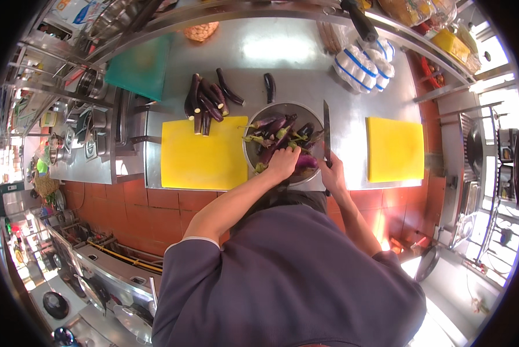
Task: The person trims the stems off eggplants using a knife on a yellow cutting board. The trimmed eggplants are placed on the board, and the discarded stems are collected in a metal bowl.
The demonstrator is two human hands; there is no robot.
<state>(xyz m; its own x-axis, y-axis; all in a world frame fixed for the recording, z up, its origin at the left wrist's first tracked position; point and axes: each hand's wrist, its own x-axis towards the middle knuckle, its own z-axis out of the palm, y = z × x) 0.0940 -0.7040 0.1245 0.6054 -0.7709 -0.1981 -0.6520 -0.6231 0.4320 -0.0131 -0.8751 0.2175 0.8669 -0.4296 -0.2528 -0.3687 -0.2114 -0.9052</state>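
Observation:
A round metal bowl [247,152] at the counter's front edge holds several purple eggplants [277,128] with green stem ends. My left hand [284,164] reaches into it, fingers curled over the stem ends; whether they grip one is hidden. To the right of the bowl, my right hand [334,173] holds a kitchen knife [326,126] by its dark handle, blade pointing away from me. Several eggplants with pale cut ends [205,97] lie in a pile at the back edge of a yellow cutting board [203,160]. A single dark eggplant [269,87] rests behind the bowl.
Another yellow cutting board [396,149] lies on the right of the steel counter [281,52]. Wrapped white packs with blue stripes [359,69] sit at the back right. A green cutting board [140,65] is at the back left. A metal shelf rail [242,21] crosses overhead.

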